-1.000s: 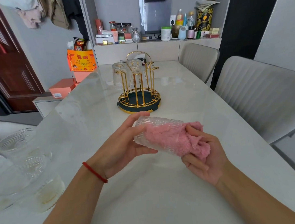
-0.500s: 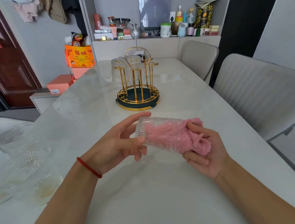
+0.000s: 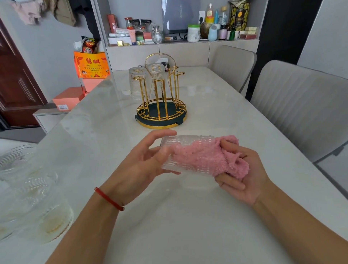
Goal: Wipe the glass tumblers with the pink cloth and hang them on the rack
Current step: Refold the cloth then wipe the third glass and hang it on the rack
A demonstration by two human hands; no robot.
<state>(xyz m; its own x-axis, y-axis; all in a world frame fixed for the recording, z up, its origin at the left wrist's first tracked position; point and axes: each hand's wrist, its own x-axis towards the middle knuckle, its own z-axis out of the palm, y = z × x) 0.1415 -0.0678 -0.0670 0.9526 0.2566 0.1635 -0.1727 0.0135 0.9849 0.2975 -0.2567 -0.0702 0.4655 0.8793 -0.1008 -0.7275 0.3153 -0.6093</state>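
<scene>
A ribbed glass tumbler [image 3: 181, 143] lies on its side in the air above the white table [image 3: 193, 230]. My left hand [image 3: 139, 169] holds its closed end, index finger over the top and thumb underneath. The pink cloth [image 3: 206, 160] is stuffed into the tumbler's mouth. My right hand [image 3: 245, 178] grips the bunched cloth at that end. The gold rack [image 3: 162, 114] with a dark round base stands behind my hands. Two clear tumblers [image 3: 136, 83] [image 3: 156, 70] hang upside down on its far-left pegs. The nearer and right pegs are bare.
Several more glass tumblers [image 3: 21, 178] stand at the table's left edge, blurred. Two grey chairs [image 3: 307, 110] [image 3: 232, 65] line the right side. A cluttered shelf [image 3: 185, 37] runs behind the table. Orange boxes [image 3: 68, 98] sit at the far left.
My left fingers loosened and spread off the tumbler, then took hold of its closed end again. The right hand kept the cloth inside. Both hands stayed in place.
</scene>
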